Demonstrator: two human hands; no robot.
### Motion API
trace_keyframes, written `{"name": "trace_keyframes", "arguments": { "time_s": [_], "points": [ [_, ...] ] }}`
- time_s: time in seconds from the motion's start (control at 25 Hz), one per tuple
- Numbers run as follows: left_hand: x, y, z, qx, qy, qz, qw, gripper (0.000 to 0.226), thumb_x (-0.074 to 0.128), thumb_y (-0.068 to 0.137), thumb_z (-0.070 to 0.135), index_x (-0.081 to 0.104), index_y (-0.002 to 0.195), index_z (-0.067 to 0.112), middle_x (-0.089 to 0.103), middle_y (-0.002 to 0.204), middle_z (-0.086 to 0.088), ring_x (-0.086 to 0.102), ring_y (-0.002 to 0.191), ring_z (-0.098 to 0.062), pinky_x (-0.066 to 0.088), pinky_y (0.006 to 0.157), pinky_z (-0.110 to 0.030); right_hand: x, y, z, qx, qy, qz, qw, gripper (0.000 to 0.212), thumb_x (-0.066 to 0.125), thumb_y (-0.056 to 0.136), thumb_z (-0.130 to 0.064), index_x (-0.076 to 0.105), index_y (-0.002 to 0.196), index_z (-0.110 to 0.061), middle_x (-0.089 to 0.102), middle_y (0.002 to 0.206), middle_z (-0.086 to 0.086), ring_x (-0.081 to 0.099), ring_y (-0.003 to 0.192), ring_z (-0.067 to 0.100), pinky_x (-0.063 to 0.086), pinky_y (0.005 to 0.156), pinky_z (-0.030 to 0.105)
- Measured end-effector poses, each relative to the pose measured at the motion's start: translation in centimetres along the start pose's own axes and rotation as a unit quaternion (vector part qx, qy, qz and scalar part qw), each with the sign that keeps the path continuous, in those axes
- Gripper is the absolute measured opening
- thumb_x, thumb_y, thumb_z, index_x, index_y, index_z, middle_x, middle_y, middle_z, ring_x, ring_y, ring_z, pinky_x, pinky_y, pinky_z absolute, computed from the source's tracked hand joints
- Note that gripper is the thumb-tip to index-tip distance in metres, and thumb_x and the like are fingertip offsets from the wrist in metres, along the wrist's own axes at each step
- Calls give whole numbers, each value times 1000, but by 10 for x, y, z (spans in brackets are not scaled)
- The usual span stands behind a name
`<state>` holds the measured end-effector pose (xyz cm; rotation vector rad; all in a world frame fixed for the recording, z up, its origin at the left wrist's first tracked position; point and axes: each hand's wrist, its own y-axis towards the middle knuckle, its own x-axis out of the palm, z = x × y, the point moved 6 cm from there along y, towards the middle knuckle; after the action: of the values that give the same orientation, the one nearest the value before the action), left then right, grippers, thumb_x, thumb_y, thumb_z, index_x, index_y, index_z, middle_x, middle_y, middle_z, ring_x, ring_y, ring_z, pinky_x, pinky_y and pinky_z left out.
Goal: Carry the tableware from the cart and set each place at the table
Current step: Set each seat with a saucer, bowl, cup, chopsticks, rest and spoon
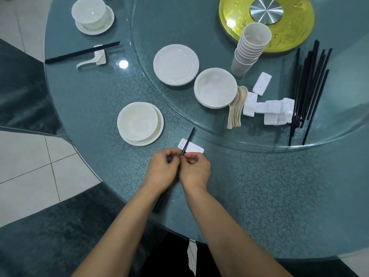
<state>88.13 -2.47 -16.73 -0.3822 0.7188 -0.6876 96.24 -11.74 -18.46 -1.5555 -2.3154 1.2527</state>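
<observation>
Where the table (259,186) edge curves nearest the person, both hands meet over a pair of black chopsticks (189,136). The left hand (163,168) & right hand (196,169) each pinch the sticks w/ curled fingertips, the two hands touching. The sticks lie slanted across a white rest (194,148), tips pointing up-right toward the glass turntable (209,37). Their butt ends show again under the left wrist; the middle is hidden by the hands. Just left of the rest, not touching it, a bowl (137,121) sits in a plate (159,134).

On the turntable, well apart from the hands:
- plate stack (175,63) & bowl stack (215,87) side by side
- nested spoons (235,108) against the bowl stack
- a heap of spare rests (273,110)
- a leaning cup stack (249,48)
- a loose bundle of spare chopsticks (307,86) at the right

Behind the cups is a gold disc (295,27) w/ a steel hub (266,10). Top left is a far setting (88,13): bowl on plate, w/ chopsticks on a rest & a spoon nearby.
</observation>
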Motion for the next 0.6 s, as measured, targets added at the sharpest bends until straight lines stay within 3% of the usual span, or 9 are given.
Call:
{"name": "trace_keyframes", "arguments": {
  "time_s": [0.24, 0.36, 0.6],
  "points": [
    [-2, 2, 3, 5, 3, 1, 1000, 32, 58, 90, 6, 71, 117, 18, 73, 111, 3, 68, 106, -12, 50, 103, -37, -4, -4, 0, -21, -54, -10, 998, 9, 67, 86, -15, 68, 94, -19, 66, 80, -12, 66, 83, 10, 47, 77, 21],
    [-2, 2, 3, -1, -1, -10, 1000, 33, 57, 91, 5, 71, 118, 18, 72, 113, 3, 67, 109, -10, 49, 105, -35, -4, -7, 4, -21, -87, -39, 995, 7, 66, 87, -20, 67, 94, -20, 65, 75, -14, 66, 80, 10, 45, 69, 19],
    [-2, -1, 7, 1, 6, -18, 1000, 34, 56, 92, 7, 71, 119, 20, 71, 115, 6, 66, 111, -9, 48, 105, -33, 1, -12, 6, -16, -90, -64, 994, 1, 66, 90, -23, 67, 89, -22, 67, 74, -12, 66, 78, 9, 47, 69, 21]
  ]
}}
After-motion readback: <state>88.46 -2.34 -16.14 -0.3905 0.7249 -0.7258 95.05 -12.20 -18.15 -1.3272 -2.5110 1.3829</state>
